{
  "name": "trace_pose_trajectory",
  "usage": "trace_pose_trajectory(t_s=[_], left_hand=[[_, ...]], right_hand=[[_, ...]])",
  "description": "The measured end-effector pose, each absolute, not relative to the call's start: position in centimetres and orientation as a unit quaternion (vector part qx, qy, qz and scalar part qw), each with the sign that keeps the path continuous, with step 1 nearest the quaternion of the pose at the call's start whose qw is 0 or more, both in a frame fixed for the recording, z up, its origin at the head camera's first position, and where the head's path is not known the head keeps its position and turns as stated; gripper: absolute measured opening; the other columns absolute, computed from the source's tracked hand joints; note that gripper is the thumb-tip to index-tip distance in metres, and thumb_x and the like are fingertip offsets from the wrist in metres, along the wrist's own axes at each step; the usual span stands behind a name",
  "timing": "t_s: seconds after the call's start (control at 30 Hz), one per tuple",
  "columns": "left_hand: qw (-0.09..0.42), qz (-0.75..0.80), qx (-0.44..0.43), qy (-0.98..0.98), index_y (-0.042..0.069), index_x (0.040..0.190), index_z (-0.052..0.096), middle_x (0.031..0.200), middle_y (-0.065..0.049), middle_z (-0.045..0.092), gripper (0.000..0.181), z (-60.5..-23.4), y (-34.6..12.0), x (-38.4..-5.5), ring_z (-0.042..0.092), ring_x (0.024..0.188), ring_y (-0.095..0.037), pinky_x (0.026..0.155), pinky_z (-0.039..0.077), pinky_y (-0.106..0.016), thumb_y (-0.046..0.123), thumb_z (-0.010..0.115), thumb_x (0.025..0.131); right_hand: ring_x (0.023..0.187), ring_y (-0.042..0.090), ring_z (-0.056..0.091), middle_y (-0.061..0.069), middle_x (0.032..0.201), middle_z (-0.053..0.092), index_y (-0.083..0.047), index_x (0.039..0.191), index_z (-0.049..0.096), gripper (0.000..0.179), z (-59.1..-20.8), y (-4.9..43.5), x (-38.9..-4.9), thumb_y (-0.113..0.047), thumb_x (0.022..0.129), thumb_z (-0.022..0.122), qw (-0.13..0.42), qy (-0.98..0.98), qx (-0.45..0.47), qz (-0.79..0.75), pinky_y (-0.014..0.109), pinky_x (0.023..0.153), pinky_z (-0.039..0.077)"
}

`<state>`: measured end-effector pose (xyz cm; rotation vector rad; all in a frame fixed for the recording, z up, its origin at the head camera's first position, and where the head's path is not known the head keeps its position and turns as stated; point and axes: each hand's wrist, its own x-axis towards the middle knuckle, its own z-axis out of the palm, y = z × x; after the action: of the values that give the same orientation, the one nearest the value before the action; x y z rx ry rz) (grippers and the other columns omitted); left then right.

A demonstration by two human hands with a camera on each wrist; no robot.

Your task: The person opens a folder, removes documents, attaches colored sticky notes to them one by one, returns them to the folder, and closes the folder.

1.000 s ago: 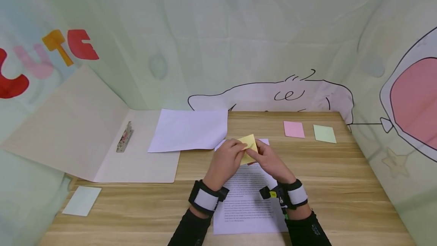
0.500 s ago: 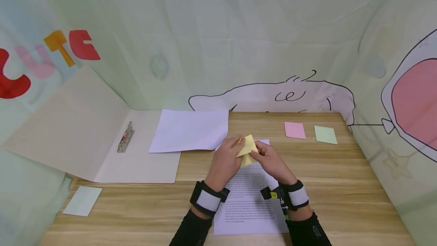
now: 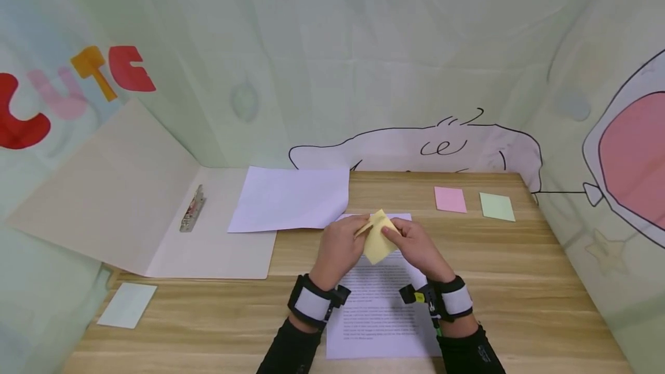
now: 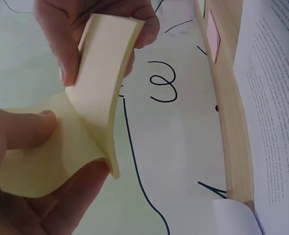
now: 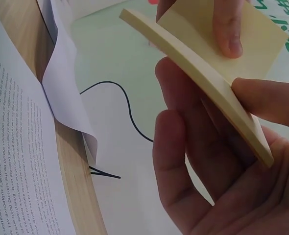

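Note:
Both hands hold a pad of yellow sticky notes (image 3: 380,244) over a printed page (image 3: 381,310). My right hand (image 3: 419,248) grips the thick pad (image 5: 193,66), thumb along its face and fingers behind it. With thumb and fingers, my left hand (image 3: 339,250) pinches the top note (image 4: 68,147), which curls away from the pad. The note and pad still meet along one edge in the left wrist view. Most of the left fingers are hidden behind the note.
An open folder (image 3: 223,253) with a metal clip (image 3: 193,209) stands at left, a blank sheet (image 3: 291,198) overlapping it. Pink (image 3: 450,199) and green (image 3: 497,206) sticky notes lie at back right, a pale blue one (image 3: 127,305) at front left. A curtain (image 3: 332,62) backs the table.
The top note has been lifted and bent back toward the left hand, and the pad has turned between the hands. The hands stay over the same spot of the page.

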<state>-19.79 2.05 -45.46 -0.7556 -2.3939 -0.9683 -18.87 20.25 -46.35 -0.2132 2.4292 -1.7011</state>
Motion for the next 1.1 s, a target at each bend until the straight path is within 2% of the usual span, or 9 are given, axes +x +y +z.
trace_pose_trajectory(t_s=[0.27,0.7,0.9,0.93,1.1], left_hand=[[0.172,-0.423,-0.261,-0.851,0.004,0.096,0.075,0.095,-0.006,0.072,0.013,-45.2,1.6,-20.1,0.067,0.089,-0.016,0.073,0.053,-0.031,0.008,0.071,0.084],[0.148,-0.485,-0.249,-0.825,0.001,0.091,0.074,0.088,-0.007,0.072,0.011,-45.0,1.1,-20.4,0.066,0.078,-0.012,0.062,0.05,-0.024,0.008,0.07,0.084],[0.14,-0.506,-0.225,-0.821,0.002,0.08,0.072,0.07,-0.002,0.067,0.011,-45.0,0.9,-20.6,0.048,0.055,-0.008,0.048,0.038,-0.02,0.01,0.069,0.086],[0.138,-0.508,-0.219,-0.822,0.002,0.077,0.071,0.066,-0.001,0.064,0.012,-45.0,0.9,-20.6,0.044,0.052,-0.008,0.047,0.035,-0.02,0.01,0.069,0.086],[0.119,-0.523,-0.194,-0.821,0.004,0.071,0.069,0.062,0.002,0.059,0.017,-45.0,0.8,-20.5,0.042,0.051,-0.007,0.045,0.034,-0.02,0.013,0.069,0.086]], right_hand=[[0.075,0.02,0.057,0.008,0.084,0.064,0.001,0.104,0.064,0.031,-46.4,20.8,-19.0,-0.027,0.099,0.05,0.09,0.811,-0.092,-0.571,0.041,0.069,0.048],[0.076,0.022,0.056,0.007,0.085,0.063,-0.002,0.104,0.064,0.033,-46.0,21.2,-18.8,-0.031,0.099,0.049,0.094,0.812,-0.09,-0.569,0.047,0.072,0.047],[0.077,0.022,0.056,0.008,0.084,0.064,0.0,0.104,0.064,0.033,-45.9,21.3,-18.9,-0.029,0.099,0.049,0.092,0.808,-0.091,-0.575,0.045,0.072,0.046],[0.077,0.022,0.056,0.008,0.084,0.064,0.0,0.104,0.064,0.033,-45.8,21.3,-18.9,-0.029,0.099,0.049,0.094,0.807,-0.092,-0.576,0.043,0.072,0.046],[0.077,0.02,0.056,0.008,0.085,0.064,0.003,0.105,0.063,0.032,-45.7,21.3,-18.9,-0.025,0.1,0.048,0.102,0.804,-0.091,-0.578,0.035,0.071,0.046]])
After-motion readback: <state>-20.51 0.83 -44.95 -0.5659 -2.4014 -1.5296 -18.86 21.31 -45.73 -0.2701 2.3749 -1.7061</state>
